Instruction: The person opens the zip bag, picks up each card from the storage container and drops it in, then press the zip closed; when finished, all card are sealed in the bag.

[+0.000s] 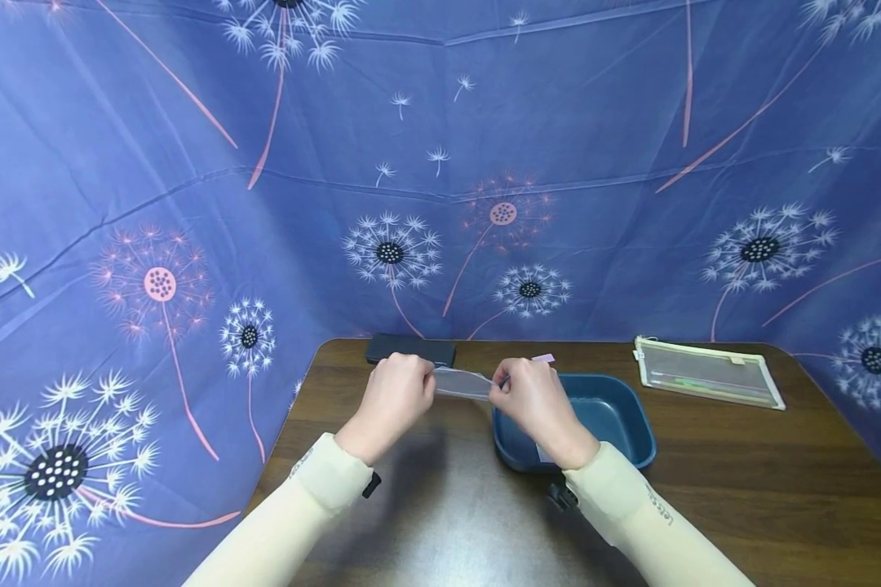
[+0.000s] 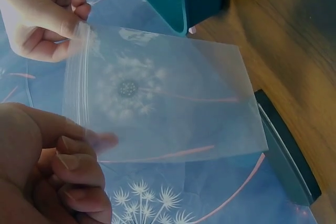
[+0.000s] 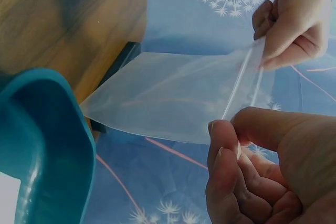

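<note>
A clear zip bag (image 1: 462, 381) hangs flat in the air between my two hands, above the back of the brown table (image 1: 705, 489). My left hand (image 1: 429, 381) pinches one corner of the bag's zip end. My right hand (image 1: 495, 390) pinches the other corner. In the left wrist view the bag (image 2: 168, 108) looks empty, with my left hand (image 2: 92, 140) at its lower corner and the right hand (image 2: 68, 30) at the upper one. The right wrist view has my right hand (image 3: 226, 129) pinching near the zip strip of the bag (image 3: 173, 98).
A dark blue tray (image 1: 617, 416) stands just under and right of my right hand, with a small white piece inside. A flat black object (image 1: 409, 349) lies at the table's back edge. A clear zip pouch (image 1: 708, 372) lies back right. Patterned blue cloth (image 1: 440, 163) walls the table.
</note>
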{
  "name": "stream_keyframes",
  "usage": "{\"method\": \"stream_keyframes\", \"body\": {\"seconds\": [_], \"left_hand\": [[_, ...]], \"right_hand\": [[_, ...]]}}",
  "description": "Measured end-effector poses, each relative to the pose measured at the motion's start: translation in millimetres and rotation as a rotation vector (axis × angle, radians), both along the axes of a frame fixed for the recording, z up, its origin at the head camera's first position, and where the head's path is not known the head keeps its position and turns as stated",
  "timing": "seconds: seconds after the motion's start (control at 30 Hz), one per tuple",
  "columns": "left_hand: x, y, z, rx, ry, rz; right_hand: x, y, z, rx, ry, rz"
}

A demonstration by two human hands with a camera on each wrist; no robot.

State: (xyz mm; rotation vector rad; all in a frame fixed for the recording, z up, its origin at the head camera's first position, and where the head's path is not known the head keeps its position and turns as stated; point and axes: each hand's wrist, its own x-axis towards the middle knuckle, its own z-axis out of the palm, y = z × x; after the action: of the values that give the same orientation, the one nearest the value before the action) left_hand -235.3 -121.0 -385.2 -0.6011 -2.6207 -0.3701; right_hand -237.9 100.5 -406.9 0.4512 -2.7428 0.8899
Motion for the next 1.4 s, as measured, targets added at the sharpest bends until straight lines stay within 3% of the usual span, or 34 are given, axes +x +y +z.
{"method": "stream_keyframes", "body": {"seconds": [0.17,0.37,0.53,0.67,0.83,1.17,1.4], "left_hand": [[1.1,-1,-1.3,0.003,-0.013,0.01],[0.2,-2,-3.3,0.04,0.049,0.012],[-2.5,0,-1.0,0.098,0.017,-0.057],[-5.0,3,0.3,0.103,-0.04,-0.121],[-9.5,4,-1.7,0.109,-0.05,-0.169],[-20.3,0,-1.5,0.024,-0.014,-0.111],[-25.2,5,4.1,-0.005,-0.038,-0.104]], "right_hand": [[-0.9,2,1.2,0.002,-0.049,-0.002],[-0.7,2,-1.1,-0.039,-0.093,0.011],[-0.7,-3,-3.8,-0.087,-0.129,0.024],[0.0,-6,-4.6,-0.108,-0.133,0.039],[0.2,-7,-7.2,-0.114,-0.136,0.062],[0.3,-1,-13.4,-0.133,-0.222,0.118],[-0.1,6,-9.5,-0.112,-0.226,0.114]]}}
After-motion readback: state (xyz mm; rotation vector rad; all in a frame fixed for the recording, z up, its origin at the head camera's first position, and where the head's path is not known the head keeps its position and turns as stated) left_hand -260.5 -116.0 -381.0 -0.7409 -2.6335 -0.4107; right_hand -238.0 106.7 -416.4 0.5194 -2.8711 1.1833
